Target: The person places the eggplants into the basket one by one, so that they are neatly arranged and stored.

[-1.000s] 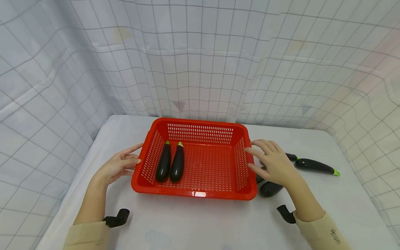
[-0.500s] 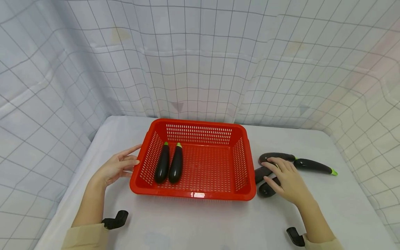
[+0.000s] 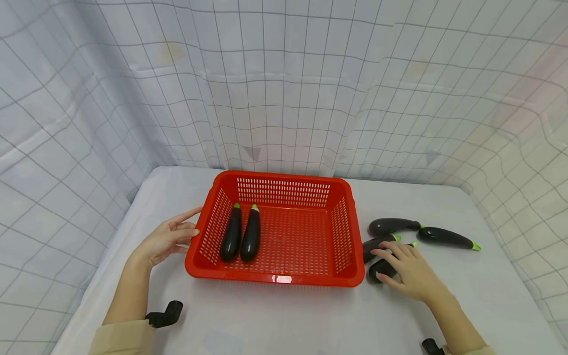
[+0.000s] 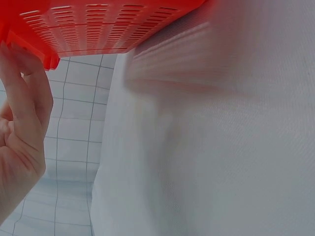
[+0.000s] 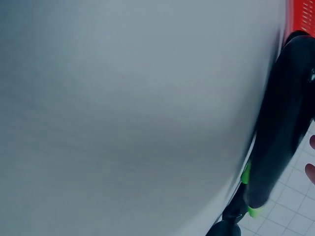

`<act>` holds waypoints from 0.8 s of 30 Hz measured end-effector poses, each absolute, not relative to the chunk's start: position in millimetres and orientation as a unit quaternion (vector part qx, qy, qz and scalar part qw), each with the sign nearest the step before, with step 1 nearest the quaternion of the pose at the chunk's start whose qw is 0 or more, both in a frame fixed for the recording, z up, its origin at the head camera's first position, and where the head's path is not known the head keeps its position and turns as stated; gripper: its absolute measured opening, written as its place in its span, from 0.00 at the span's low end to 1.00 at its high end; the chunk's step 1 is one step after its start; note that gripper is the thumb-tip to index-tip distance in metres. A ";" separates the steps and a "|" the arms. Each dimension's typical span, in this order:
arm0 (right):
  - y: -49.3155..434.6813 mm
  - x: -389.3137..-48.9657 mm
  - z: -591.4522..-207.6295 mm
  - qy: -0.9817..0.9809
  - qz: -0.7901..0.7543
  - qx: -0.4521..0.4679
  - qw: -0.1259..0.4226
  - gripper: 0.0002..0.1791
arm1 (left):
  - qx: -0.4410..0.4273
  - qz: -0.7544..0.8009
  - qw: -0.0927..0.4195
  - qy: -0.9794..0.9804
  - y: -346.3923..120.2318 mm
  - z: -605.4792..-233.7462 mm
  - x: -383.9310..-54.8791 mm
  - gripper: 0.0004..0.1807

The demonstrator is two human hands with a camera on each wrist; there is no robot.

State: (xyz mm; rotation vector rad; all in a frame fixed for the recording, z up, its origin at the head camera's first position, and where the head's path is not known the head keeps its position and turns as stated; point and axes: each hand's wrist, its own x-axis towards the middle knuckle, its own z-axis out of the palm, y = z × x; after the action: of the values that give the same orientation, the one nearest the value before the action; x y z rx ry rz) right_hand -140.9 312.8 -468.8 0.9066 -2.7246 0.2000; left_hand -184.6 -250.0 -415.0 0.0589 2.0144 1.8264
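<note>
Lying under right hand, dark eggplant, partly hidden

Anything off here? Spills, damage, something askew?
Nothing stands out. The red basket shows no visible break, and two eggplants lie side by side inside. Four more eggplants lie to its right and look intact where visible; the right hand partly hides the nearest.

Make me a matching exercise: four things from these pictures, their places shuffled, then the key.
1. Leftmost long, glossy black eggplant
2. Rightmost long, glossy black eggplant
3. Bare left hand
4. Bare right hand

A. At the outer left side of the red, perforated plastic basket
B. Inside the basket
C. Over another eggplant
D. On the white tabletop

Pairs: 1-B, 2-D, 3-A, 4-C.
</note>
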 end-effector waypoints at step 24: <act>315.8 -133.7 -480.5 -0.921 0.066 0.356 0.143 0.29 | 0.018 0.653 0.212 0.727 -250.7 -416.6 -186.2 0.35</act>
State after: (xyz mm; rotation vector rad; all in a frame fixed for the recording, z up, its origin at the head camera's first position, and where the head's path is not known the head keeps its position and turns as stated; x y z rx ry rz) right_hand -133.7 315.8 -480.5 1.0256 -2.6570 0.1910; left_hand -186.2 -250.7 -416.6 0.0506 2.0181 1.8148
